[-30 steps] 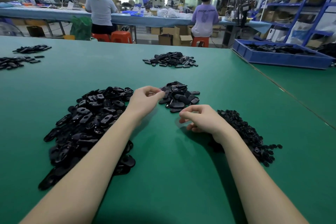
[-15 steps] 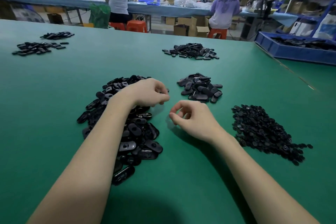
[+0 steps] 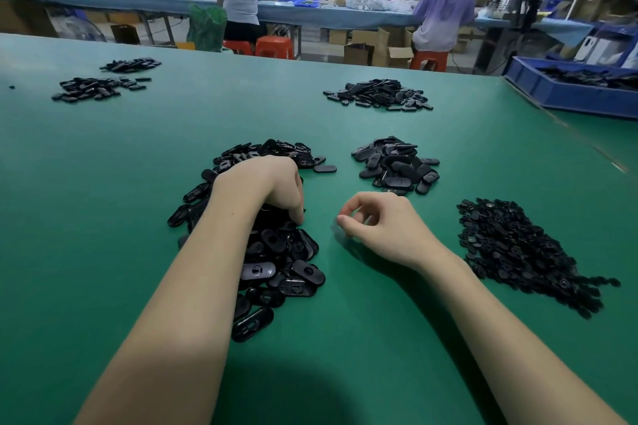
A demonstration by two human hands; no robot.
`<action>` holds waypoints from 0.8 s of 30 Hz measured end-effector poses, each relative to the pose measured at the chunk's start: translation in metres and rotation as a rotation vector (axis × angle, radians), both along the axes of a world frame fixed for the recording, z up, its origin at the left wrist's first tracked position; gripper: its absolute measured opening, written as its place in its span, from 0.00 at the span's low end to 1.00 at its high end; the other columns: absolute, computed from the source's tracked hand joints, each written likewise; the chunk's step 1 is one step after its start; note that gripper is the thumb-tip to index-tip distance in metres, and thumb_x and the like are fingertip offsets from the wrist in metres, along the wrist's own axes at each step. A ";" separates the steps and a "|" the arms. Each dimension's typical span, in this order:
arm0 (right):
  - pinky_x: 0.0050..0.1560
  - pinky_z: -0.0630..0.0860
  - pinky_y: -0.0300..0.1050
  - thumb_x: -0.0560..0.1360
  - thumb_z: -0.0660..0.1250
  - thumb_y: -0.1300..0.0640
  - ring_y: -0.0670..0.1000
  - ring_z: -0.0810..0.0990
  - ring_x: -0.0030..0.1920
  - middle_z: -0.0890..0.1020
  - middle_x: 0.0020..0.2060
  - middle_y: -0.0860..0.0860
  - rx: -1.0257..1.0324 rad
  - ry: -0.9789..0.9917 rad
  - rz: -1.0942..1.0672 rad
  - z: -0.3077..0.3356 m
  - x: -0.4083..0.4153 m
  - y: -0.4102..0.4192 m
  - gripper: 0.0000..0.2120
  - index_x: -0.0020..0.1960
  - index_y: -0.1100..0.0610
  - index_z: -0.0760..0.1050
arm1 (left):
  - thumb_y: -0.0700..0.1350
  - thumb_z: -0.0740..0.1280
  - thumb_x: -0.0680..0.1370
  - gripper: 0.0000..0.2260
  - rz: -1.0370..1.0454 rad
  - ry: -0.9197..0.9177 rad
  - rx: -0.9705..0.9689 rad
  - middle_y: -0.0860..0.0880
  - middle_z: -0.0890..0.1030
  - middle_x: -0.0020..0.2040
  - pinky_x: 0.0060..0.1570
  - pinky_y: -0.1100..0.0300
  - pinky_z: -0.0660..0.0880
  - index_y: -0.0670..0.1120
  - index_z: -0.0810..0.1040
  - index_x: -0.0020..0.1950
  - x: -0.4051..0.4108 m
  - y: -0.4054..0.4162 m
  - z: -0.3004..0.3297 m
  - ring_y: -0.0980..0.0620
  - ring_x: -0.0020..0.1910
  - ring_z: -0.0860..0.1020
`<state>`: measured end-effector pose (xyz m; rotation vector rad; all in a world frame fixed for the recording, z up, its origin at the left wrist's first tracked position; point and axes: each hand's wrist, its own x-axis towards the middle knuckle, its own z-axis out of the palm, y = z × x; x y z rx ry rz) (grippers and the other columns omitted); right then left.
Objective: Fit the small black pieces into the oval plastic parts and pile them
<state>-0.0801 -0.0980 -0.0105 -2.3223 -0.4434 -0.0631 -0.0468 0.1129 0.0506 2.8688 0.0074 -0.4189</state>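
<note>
left hand [image 3: 267,185] down in the big pile of oval parts [image 3: 276,252] at frame centre, fingers curled among them, hold unclear; right hand [image 3: 383,228] beside it, loosely curled, seemingly empty, nearer the heap of small black pieces [image 3: 524,252] at right.

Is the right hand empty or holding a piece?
Cannot tell: the right hand hovers over the table, fingers curled toward the thumb; nothing visible between them.
</note>
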 end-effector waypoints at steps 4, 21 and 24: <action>0.45 0.78 0.44 0.75 0.74 0.48 0.40 0.75 0.31 0.84 0.33 0.44 0.016 0.015 0.014 0.001 -0.001 -0.001 0.04 0.43 0.48 0.82 | 0.50 0.82 0.64 0.11 0.008 -0.018 0.011 0.53 0.84 0.43 0.53 0.51 0.81 0.52 0.85 0.41 -0.001 -0.002 -0.003 0.49 0.47 0.82; 0.37 0.72 0.35 0.76 0.70 0.52 0.38 0.77 0.33 0.86 0.36 0.42 -0.042 0.151 -0.146 0.024 0.010 -0.051 0.05 0.43 0.47 0.83 | 0.44 0.73 0.74 0.05 -0.130 -0.282 -0.646 0.52 0.85 0.37 0.36 0.61 0.81 0.50 0.80 0.49 -0.011 -0.067 -0.013 0.53 0.30 0.83; 0.31 0.71 0.35 0.76 0.68 0.51 0.37 0.75 0.28 0.86 0.36 0.41 -0.090 0.156 -0.198 0.033 0.010 -0.074 0.06 0.43 0.47 0.83 | 0.43 0.73 0.75 0.06 -0.078 -0.240 -0.823 0.51 0.86 0.38 0.35 0.67 0.78 0.52 0.82 0.50 -0.013 -0.082 -0.021 0.53 0.30 0.83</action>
